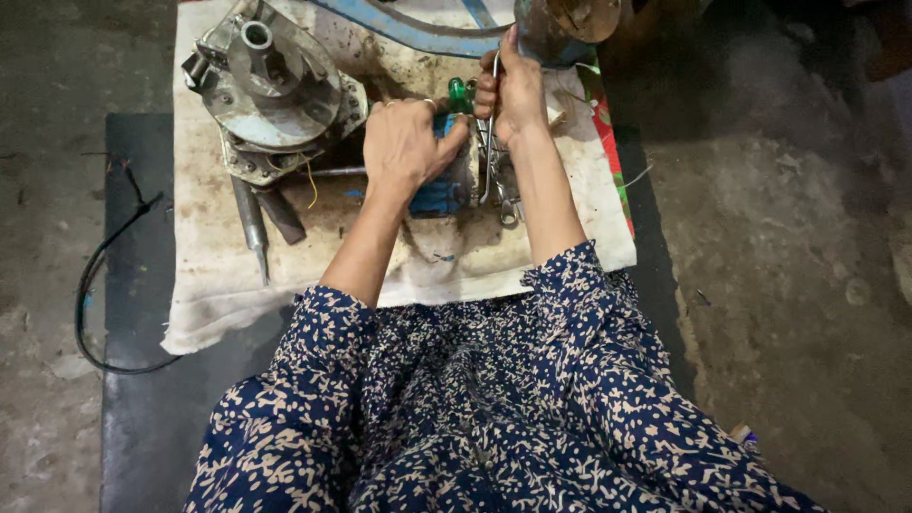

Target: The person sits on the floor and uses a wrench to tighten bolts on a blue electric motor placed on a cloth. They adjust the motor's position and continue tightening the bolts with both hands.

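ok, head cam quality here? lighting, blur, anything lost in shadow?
Head view: dim, soft light, no glare; floor and top right corner fall into dark. Left hand and right hand are fairly sharp, as is the metal housing; wide-angle stretch shows at the dress edges.

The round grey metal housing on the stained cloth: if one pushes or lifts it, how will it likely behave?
The round metal housing looks like thick cast metal, so it is probably heavy and stiff. Its wide flat base rests on the cloth, so it should hardly tip or roll. The oily stains suggest that it may be slippery.
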